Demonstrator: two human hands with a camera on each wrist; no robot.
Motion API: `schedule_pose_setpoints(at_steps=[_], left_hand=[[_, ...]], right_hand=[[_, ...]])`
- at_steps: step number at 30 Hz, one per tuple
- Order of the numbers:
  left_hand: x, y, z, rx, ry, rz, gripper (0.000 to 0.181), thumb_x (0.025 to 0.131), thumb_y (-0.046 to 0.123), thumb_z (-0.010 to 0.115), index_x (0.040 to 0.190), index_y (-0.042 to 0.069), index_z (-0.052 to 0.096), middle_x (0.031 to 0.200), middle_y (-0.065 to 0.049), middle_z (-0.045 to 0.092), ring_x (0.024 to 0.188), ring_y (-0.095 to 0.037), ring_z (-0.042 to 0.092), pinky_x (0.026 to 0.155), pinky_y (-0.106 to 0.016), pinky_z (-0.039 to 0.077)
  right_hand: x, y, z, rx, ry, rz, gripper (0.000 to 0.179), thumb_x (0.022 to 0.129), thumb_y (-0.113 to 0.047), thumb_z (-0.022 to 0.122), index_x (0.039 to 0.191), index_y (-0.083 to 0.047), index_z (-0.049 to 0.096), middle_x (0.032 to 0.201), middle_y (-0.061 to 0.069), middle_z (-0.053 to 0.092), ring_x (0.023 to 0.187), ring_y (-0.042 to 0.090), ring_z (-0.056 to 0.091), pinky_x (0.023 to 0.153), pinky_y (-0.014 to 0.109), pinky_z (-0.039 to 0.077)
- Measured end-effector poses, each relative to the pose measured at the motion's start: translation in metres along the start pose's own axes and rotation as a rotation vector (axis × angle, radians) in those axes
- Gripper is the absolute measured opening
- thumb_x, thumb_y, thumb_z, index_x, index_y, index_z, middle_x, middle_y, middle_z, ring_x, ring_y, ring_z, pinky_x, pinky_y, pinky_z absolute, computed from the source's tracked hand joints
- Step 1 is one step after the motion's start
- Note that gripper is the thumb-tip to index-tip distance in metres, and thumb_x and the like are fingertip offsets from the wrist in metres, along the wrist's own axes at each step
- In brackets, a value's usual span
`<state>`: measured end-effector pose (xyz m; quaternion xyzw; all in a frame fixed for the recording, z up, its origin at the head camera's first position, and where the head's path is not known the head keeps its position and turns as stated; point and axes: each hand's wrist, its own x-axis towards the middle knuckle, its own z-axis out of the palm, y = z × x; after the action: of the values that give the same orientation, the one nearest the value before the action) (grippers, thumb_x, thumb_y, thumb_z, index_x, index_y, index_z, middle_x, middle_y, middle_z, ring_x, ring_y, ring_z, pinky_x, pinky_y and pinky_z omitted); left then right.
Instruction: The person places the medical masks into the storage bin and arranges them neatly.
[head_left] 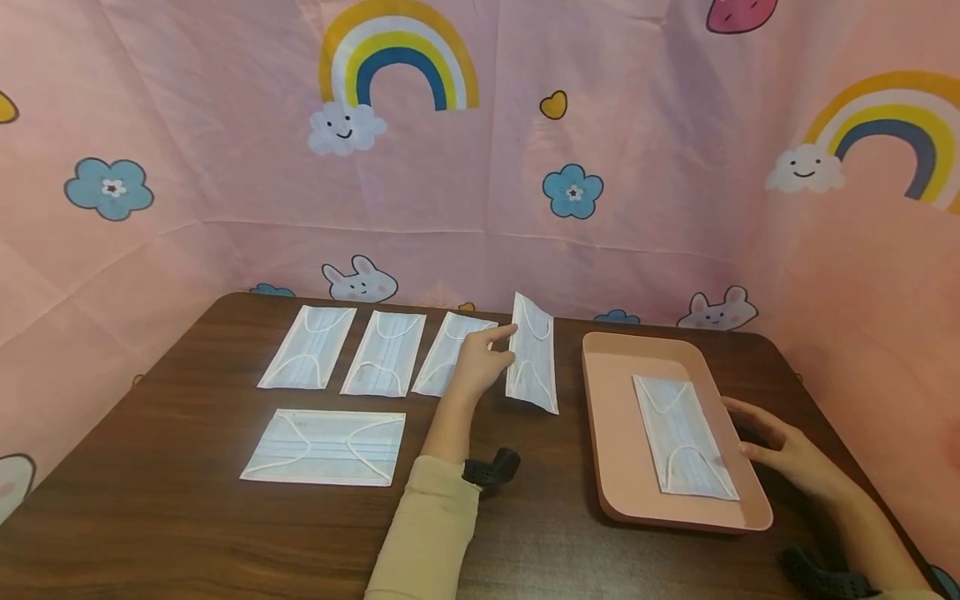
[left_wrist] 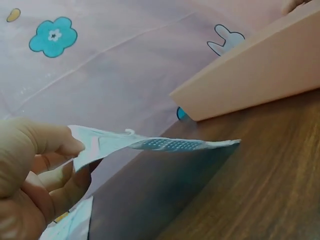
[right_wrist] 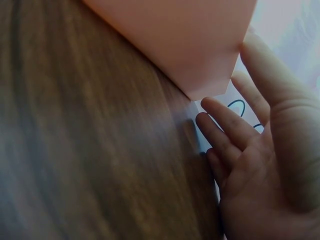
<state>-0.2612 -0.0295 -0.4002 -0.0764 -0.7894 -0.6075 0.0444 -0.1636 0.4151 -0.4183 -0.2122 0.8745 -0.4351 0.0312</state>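
Mask (head_left: 534, 354), left hand (head_left: 480, 362) pinching edge, gap before tray (head_left: 622, 433)

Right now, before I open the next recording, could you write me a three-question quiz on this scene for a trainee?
1. Count: leaving out the held mask, how many masks lie on the table outside the tray?
2. True or false: the left hand pinches the mask in the tray.
3. Choose: where is the right hand?
a) over the nearest mask
b) beside the tray
c) under the left hand

Key
1. Four.
2. False; it pinches one outside the tray.
3. b
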Motion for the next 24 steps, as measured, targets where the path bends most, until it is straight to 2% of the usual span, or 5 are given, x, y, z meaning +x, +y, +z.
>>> schedule_pose_setpoints(at_steps=[6, 10, 12, 17, 24], left_hand=[[0.000, 0.011, -0.002, -0.103, 0.012, -0.011, 0.050, 0.081, -0.006, 0.061, 0.127, 0.013, 0.064, 0.136, -0.008, 0.053, 0.045, -0.009, 0.037, 0.057, -0.035, 0.054], [-0.001, 0.020, -0.002, -0.166, 0.014, -0.013, 0.050, 0.082, -0.006, 0.062, 0.128, 0.015, 0.063, 0.139, -0.008, 0.049, 0.057, -0.013, 0.048, 0.072, -0.049, 0.054], [-0.002, 0.025, -0.002, -0.185, 0.014, -0.011, 0.051, 0.083, -0.005, 0.063, 0.129, 0.016, 0.063, 0.141, -0.008, 0.047, 0.080, -0.016, 0.055, 0.073, -0.049, 0.055], [-0.004, 0.035, -0.001, -0.244, -0.003, -0.005, 0.051, 0.084, -0.004, 0.064, 0.130, 0.019, 0.062, 0.140, -0.009, 0.047, 0.120, -0.019, 0.044, 0.073, -0.047, 0.055], [-0.008, 0.049, 0.004, -0.366, -0.038, -0.006, 0.052, 0.084, -0.005, 0.066, 0.131, 0.016, 0.060, 0.136, -0.012, 0.046, 0.074, -0.017, 0.061, 0.075, -0.056, 0.052]], right_hand=[[0.001, -0.001, 0.001, 0.016, 0.003, -0.014, 0.060, 0.092, 0.004, 0.057, 0.147, -0.003, 0.033, 0.138, -0.021, 0.040, 0.119, -0.008, 0.038, 0.087, 0.012, 0.036], [0.001, -0.001, 0.001, 0.013, 0.006, -0.020, 0.060, 0.092, 0.004, 0.057, 0.147, -0.002, 0.033, 0.138, -0.021, 0.040, 0.119, -0.008, 0.038, 0.087, 0.011, 0.035], [0.001, 0.000, 0.001, 0.012, 0.006, -0.014, 0.060, 0.092, 0.004, 0.056, 0.147, -0.003, 0.033, 0.138, -0.021, 0.040, 0.119, -0.008, 0.037, 0.087, 0.011, 0.035], [0.000, -0.002, 0.000, 0.012, 0.003, -0.001, 0.060, 0.092, 0.003, 0.056, 0.147, -0.003, 0.033, 0.138, -0.022, 0.039, 0.119, -0.009, 0.036, 0.086, 0.011, 0.035], [0.000, -0.003, 0.001, 0.020, 0.004, -0.022, 0.060, 0.092, 0.004, 0.057, 0.146, -0.001, 0.033, 0.138, -0.022, 0.040, 0.119, -0.009, 0.038, 0.087, 0.012, 0.036]])
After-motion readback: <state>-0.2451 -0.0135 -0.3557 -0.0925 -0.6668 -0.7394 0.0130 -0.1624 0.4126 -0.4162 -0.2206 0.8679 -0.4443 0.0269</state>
